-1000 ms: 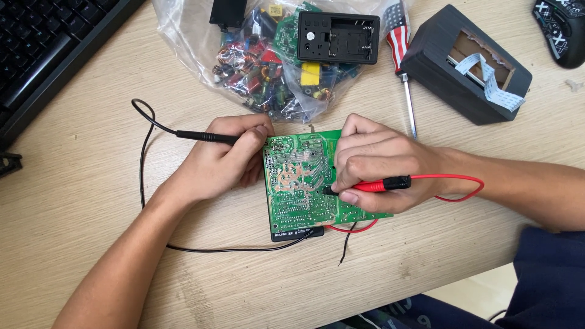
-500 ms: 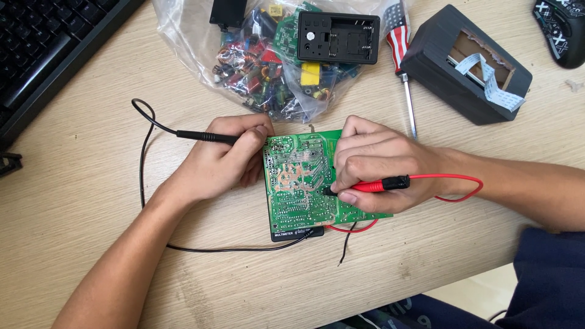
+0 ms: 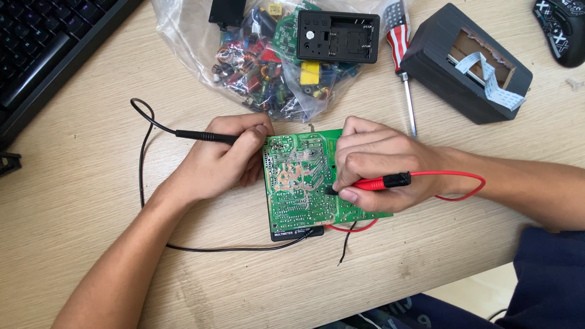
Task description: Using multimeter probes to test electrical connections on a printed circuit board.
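**Both probes meet on the green board**

Your left hand [image 3: 216, 161] pinches the black probe [image 3: 204, 136] at the circuit board's [image 3: 298, 180] left edge; your right hand [image 3: 381, 164] grips the red probe [image 3: 381, 181], tip on the board's right half. The board lies solder side up, long axis running away from you, between both hands, over a black multimeter [image 3: 295, 233].

Bright even daylight, soft shadows, sharp focus

1. At the top of your counter [image 3: 91, 183] lies a clear plastic bag [image 3: 262, 67], crumpled and stuffed with colourful electronic parts.
2. Below your green board [image 3: 301, 183], a black meter edge [image 3: 297, 232] carries a thin strip of white lettering.
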